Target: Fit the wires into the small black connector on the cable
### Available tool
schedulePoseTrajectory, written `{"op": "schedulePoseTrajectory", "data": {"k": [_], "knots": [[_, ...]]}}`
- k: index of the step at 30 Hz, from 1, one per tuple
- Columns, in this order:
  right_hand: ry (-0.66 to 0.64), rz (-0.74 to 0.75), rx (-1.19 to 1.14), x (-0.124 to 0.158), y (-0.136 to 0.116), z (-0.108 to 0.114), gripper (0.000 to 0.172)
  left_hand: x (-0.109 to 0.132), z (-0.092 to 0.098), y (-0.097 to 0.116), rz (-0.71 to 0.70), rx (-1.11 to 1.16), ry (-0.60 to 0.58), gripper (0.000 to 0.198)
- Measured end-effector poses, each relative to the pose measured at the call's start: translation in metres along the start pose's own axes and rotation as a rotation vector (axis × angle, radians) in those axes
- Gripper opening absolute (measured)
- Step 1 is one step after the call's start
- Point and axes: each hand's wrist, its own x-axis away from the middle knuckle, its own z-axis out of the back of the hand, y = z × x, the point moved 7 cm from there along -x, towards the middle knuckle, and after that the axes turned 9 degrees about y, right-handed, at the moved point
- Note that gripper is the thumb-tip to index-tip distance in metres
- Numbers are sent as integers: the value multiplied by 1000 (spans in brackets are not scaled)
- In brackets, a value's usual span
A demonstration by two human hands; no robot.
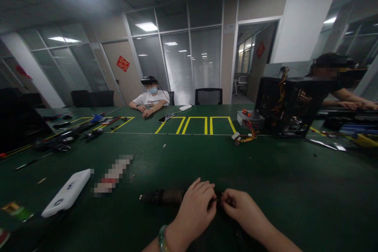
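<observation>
In front of me on the green table lies a dark, cylinder-shaped tool (167, 197) with a narrow metal tip pointing left; its exact kind does not show. My left hand (196, 208), with a green bangle at the wrist, is closed over its right part, hiding that section. Close beside it, my right hand (240, 206) pinches at the tool's right end. Whatever sits between those fingertips is too small and dark to name. Below the right hand a dark shape, perhaps a cable, runs toward me.
To the left lie a white power bank-like slab (69, 193) and a blurred pale item (115, 175). A black computer case (288, 106) and a power supply (249, 118) with cables stand at right. One person (152, 98) sits opposite; another works at far right.
</observation>
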Motion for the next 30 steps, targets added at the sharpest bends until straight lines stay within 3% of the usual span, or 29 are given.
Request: {"op": "schedulePoseTrajectory", "data": {"k": [13, 22, 30], "knots": [[13, 1, 17, -1, 0, 0, 10, 1, -4, -6, 26, -13, -31, 21], [8, 4, 34, -2, 0, -1, 10, 0, -5, 0, -37, 34, -52, 22], [9, 11, 15, -2, 0, 0, 10, 3, -8, -9, 49, 40, -26, 21]]}}
